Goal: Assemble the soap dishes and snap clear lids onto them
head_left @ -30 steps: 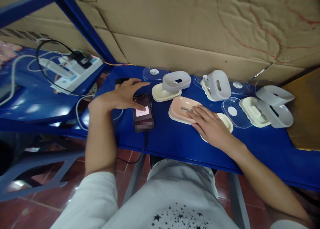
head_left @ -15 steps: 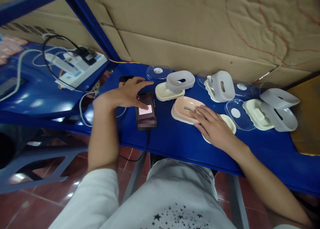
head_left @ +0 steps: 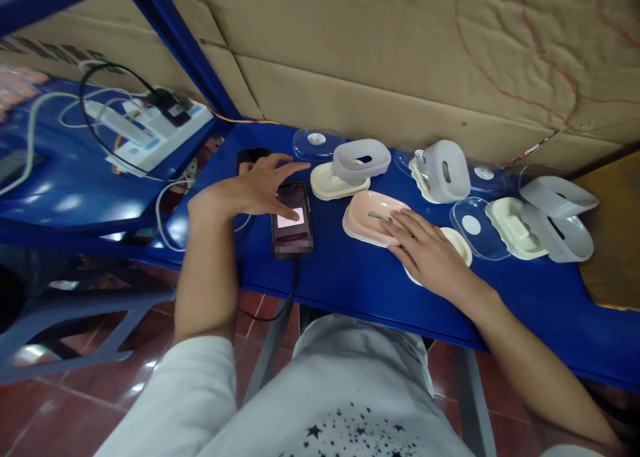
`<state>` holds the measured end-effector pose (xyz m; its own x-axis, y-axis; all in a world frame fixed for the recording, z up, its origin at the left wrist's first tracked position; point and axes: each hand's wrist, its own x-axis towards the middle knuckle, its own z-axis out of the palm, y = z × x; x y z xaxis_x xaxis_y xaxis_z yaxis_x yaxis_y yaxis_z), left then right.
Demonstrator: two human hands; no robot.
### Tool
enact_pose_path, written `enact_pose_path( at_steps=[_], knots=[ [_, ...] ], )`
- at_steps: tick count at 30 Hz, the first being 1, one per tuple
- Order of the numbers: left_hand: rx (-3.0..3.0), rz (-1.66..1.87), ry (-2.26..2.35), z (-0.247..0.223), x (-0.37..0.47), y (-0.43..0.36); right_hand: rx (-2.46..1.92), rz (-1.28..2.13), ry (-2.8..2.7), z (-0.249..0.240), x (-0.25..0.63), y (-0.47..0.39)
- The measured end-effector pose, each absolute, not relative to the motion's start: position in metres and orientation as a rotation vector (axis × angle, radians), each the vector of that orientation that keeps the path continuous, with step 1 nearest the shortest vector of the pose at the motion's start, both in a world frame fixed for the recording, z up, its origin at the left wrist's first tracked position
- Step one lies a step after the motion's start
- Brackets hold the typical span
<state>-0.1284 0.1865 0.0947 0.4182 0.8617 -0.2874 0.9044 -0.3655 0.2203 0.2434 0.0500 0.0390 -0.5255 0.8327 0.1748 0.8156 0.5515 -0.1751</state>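
Observation:
My left hand (head_left: 255,189) hovers over a phone (head_left: 293,236), fingers apart, its thumb at the lit white box on the screen. A cable runs from the phone's near end. Partly under that hand's fingers lies another dark, flat device (head_left: 251,156). My right hand (head_left: 425,247) lies with outstretched fingers on the right side of a pink soap dish (head_left: 370,207), which sits on a cream base. Beneath the same hand, a cream piece (head_left: 457,245) shows partly. Behind the pink dish, a grey soap dish tray (head_left: 361,160) rests on a cream base (head_left: 330,184).
Several clear lids, such as one lid (head_left: 477,229), lie among grey trays (head_left: 446,172) and cream bases (head_left: 515,229) on the blue table (head_left: 350,290). A cardboard box (head_left: 615,244) stands far right. Left are a power strip (head_left: 160,137) and cables; another person's hand (head_left: 20,87) is beyond.
Both hands keep nearly the same place, the left thumb still at the phone screen. The view has shifted slightly.

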Motion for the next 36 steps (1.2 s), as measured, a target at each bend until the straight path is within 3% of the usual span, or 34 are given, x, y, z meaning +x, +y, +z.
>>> enact_pose_path(
  at_steps=[10,36],
  knots=[
    [2.246,0.067,1.461,0.084,-0.156,0.207,-1.38,0.117,-2.551,0.037,0.245,0.051],
    [2.284,0.14,1.443,0.084,-0.147,0.207,-1.379,0.113,-2.546,0.04,0.243,0.052]
  ],
)
